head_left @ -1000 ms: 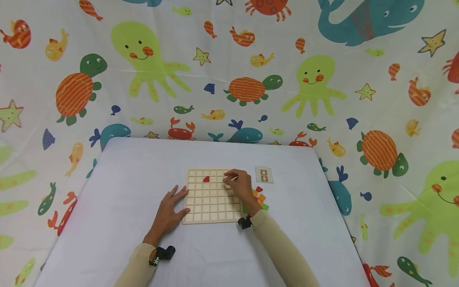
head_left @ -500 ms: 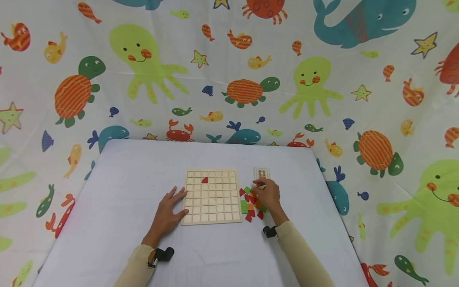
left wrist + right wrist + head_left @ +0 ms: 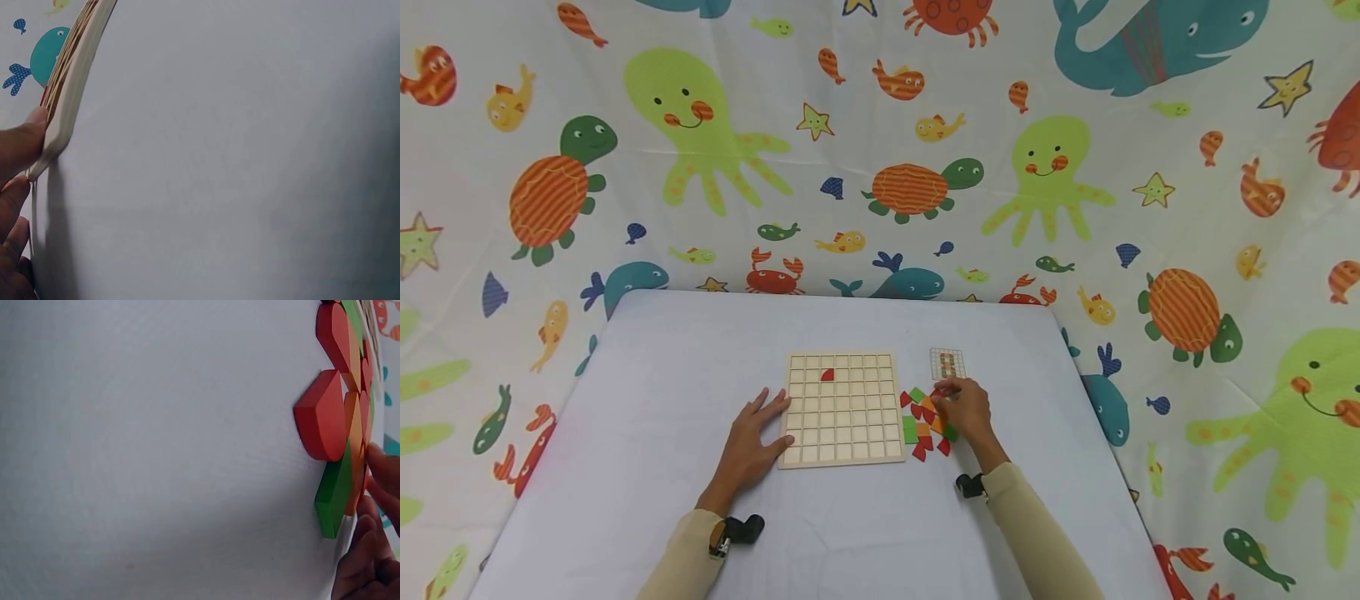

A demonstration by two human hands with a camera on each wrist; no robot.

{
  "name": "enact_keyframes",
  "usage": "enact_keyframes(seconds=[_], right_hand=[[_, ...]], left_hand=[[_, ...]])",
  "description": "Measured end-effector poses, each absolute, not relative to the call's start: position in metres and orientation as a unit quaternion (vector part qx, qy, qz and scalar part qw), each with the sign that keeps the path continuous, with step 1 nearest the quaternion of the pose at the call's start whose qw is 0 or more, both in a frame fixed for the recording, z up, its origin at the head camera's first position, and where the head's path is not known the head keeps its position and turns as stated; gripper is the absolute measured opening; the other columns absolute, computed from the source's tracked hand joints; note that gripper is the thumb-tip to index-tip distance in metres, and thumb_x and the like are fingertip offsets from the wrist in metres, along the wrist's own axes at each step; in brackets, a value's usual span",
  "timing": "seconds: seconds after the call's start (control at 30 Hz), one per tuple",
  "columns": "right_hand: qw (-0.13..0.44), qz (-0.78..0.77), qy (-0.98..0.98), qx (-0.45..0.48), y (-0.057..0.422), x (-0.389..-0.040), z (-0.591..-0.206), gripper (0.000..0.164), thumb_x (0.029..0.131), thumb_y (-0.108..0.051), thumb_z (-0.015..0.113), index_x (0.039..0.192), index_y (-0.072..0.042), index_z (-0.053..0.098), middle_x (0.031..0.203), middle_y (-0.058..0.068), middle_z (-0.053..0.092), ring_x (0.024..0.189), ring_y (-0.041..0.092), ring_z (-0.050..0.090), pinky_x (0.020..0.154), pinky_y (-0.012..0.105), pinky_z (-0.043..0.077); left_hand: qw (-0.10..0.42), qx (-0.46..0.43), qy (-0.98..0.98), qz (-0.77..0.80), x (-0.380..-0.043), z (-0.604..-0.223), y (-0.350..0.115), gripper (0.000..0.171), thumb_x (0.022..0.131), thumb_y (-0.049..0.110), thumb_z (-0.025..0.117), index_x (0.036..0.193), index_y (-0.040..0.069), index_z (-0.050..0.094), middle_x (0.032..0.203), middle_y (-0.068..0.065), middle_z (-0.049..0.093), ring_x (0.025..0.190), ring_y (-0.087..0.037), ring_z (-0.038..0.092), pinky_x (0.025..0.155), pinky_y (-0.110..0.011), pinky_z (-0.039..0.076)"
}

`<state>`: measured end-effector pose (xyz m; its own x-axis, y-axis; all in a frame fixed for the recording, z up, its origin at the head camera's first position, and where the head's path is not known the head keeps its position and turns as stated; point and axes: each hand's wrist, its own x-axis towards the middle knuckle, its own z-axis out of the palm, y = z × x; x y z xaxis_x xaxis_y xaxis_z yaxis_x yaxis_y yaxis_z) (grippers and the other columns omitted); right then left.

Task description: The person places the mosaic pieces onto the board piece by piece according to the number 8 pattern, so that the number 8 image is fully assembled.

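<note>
A person's left hand [image 3: 752,442] is resting at the left edge of a wooden grid board [image 3: 842,427], its thumb and fingers spreading apart and their tips touching the rim. The board is lying flat on a table covered in white cloth [image 3: 670,375]. A red quarter-circle block [image 3: 828,376] is sitting in a square of the board, third column from the left, second row from the far side. The right hand [image 3: 967,408] is reaching down over the far part of a loose pile of red, orange and green blocks [image 3: 922,431], just right of the board. Its thumb and fingertips are bending close together among the blocks; one cannot tell whether they are pinching one. Just beyond that hand, a gridded pattern card [image 3: 946,358] is lying near the pile. In the right wrist view, a red block [image 3: 322,419] is lying against a green one [image 3: 334,494]. Behind the table, a curtain printed with sea animals [image 3: 850,108] is hanging.
</note>
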<state>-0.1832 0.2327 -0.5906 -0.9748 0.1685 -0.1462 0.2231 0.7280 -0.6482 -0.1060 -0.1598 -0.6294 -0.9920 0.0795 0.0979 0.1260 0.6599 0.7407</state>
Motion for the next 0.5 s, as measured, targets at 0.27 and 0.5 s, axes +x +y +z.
enact_keyframes(seconds=[0.27, 0.5], right_hand=[[0.033, -0.331, 0.940, 0.073, 0.2332, -0.1798, -0.5911, 0.010, 0.097, -0.023, 0.080, 0.105, -0.021, 0.082, 0.108, 0.005, 0.067, 0.090, 0.022, 0.056, 0.075, 0.031, 0.049], [0.044, -0.316, 0.948, 0.015, 0.2353, -0.1790, -0.5870, 0.019, 0.089, -0.028, 0.087, 0.106, -0.020, 0.082, 0.104, 0.004, 0.065, 0.088, 0.020, 0.057, 0.072, 0.030, 0.047]], left_hand=[[0.025, -0.059, -0.912, -0.406, -0.1062, -0.6274, -0.1576, 0.069, 0.088, 0.014, 0.085, 0.151, 0.007, 0.058, 0.164, -0.011, 0.050, 0.160, -0.046, 0.030, 0.131, -0.067, 0.018], [0.037, -0.061, -0.912, -0.405, -0.1053, -0.6275, -0.1579, 0.069, 0.087, 0.012, 0.086, 0.150, 0.006, 0.059, 0.163, -0.013, 0.051, 0.159, -0.047, 0.031, 0.130, -0.068, 0.020]])
